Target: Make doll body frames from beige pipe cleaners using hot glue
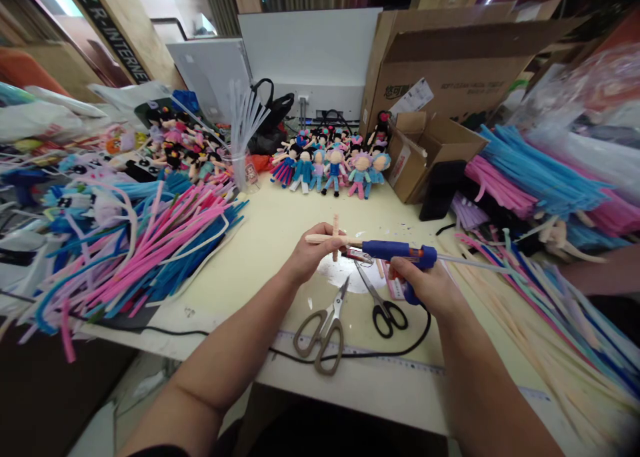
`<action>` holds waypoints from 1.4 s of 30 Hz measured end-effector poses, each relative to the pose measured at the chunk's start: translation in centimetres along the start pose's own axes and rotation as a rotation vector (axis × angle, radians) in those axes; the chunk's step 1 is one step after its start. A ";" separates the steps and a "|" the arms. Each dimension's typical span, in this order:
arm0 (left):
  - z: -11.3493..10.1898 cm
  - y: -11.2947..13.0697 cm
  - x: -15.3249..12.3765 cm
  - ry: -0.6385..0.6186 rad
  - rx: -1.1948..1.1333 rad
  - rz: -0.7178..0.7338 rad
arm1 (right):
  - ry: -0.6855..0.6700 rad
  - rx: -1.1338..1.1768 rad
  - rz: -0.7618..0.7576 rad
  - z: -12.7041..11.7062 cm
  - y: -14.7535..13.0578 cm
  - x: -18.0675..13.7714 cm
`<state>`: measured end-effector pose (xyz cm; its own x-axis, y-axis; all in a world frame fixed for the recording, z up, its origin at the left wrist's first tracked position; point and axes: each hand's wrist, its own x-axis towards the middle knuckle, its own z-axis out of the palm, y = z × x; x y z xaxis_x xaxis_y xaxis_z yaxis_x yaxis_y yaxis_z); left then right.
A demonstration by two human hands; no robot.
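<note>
My left hand (316,249) pinches a cross of short beige pipe cleaners (336,225), one piece upright and one lying across. In my right hand (423,281) is a blue hot glue gun (387,249), its nozzle pointing left at the cross; whether it touches is too small to tell. A long whitish glue stick (470,262) sticks out of the gun's back. Below the hands lie scissors with grey-brown handles (324,337) and, to their right, black-handled scissors (383,310). The gun's black cord (360,355) curves along the table's front.
Piles of coloured pipe cleaners lie left (150,250) and right (550,170). Several small dolls (334,167) stand at the back, beside a small open carton (425,150) and a black phone-like slab (443,190). A ruler (400,362) runs along the front of the table (225,310).
</note>
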<state>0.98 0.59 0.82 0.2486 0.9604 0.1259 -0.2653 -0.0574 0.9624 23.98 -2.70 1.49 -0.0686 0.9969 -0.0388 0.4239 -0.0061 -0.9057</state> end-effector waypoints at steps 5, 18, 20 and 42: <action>-0.1 -0.1 0.0 -0.002 -0.006 0.003 | -0.012 -0.017 0.012 0.0 -0.2 -0.1; -0.1 -0.2 0.0 0.015 -0.002 -0.001 | 0.007 0.004 0.006 -0.3 0.0 -0.2; -0.1 -0.2 0.0 0.017 -0.004 -0.004 | 0.013 0.019 0.005 -0.2 -0.1 -0.3; 0.1 0.0 0.0 0.015 0.016 -0.010 | -0.020 0.083 -0.005 0.0 -0.9 -0.4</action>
<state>1.04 0.52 0.83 0.2374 0.9649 0.1128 -0.2480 -0.0521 0.9674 23.64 -3.09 2.37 -0.0890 0.9952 -0.0418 0.3469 -0.0084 -0.9379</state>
